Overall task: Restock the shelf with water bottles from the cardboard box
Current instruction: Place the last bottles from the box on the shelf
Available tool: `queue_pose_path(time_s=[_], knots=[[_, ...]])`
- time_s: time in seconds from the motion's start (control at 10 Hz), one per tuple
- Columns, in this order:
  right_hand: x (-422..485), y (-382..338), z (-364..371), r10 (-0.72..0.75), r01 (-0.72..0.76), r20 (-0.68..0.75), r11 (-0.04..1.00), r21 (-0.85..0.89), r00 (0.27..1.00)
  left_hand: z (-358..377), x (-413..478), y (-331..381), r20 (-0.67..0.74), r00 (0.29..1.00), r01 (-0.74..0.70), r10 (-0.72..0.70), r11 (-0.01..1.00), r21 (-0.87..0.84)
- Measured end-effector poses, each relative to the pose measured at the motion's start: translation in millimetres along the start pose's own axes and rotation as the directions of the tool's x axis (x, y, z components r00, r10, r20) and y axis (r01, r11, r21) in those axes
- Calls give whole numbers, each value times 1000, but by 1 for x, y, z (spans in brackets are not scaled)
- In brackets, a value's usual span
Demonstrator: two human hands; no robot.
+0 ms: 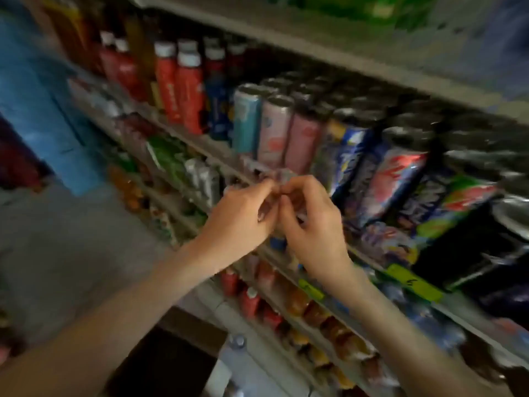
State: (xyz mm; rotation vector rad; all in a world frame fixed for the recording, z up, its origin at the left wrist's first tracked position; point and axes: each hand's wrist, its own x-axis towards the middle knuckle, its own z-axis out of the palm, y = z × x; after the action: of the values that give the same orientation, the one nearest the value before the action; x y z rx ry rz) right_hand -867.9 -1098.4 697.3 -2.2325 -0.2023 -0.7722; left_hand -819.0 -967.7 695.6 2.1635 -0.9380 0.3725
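Fingers of the left hand and fingers of the right hand are curled and meet tip to tip. Together they pinch a small clear glinting piece just in front of the edge of the grey metal shelf. The blur hides what that piece is. Both bare forearms reach up from the lower corners of the view, and the hands touch at the fingertips.

Low in the view, beneath the arms, stands the brown cardboard box. A clear water bottle with a pale cap shows just beside its flap, well below the hands. Whether the bottle stands inside the box cannot be told.

On the shelf behind the hands stand a tall pale blue can and, touching it on the right, a tall pink can. Red bottles with white caps stand further left on the same shelf. A lime green price label sticks to the shelf edge lower right.
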Motion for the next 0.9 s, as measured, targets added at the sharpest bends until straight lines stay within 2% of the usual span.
queue_pose_path(time_s=[0.1,0.2,0.3,0.4,0.5,0.6,0.7,0.9], knots=[[-26,36,89,113,-120,192,992,29,975,27,-52,-79,91,963,255,-254,967,8],[-72,89,180,265,-248,443,964,-97,856,74,-118,-166,224,819,538,-528,843,20],[-133,150,263,470,-413,687,872,-264,555,128,-200,-249,294,637,724,-713,684,89],[-208,214,327,631,-515,733,730,-450,254,184,-279,-303,361,511,785,-780,594,174],[-286,282,380,745,-478,664,608,-633,68,243,-341,-346,376,428,831,-822,521,195],[-360,346,429,772,-396,634,570,-720,-42,301,-397,-384,390,391,839,-834,497,222],[-415,392,468,769,-298,637,600,-743,-41,337,-432,-408,381,399,846,-834,495,198],[-462,437,506,784,-181,603,620,-763,146,365,-479,-421,462,309,884,-831,430,182]])
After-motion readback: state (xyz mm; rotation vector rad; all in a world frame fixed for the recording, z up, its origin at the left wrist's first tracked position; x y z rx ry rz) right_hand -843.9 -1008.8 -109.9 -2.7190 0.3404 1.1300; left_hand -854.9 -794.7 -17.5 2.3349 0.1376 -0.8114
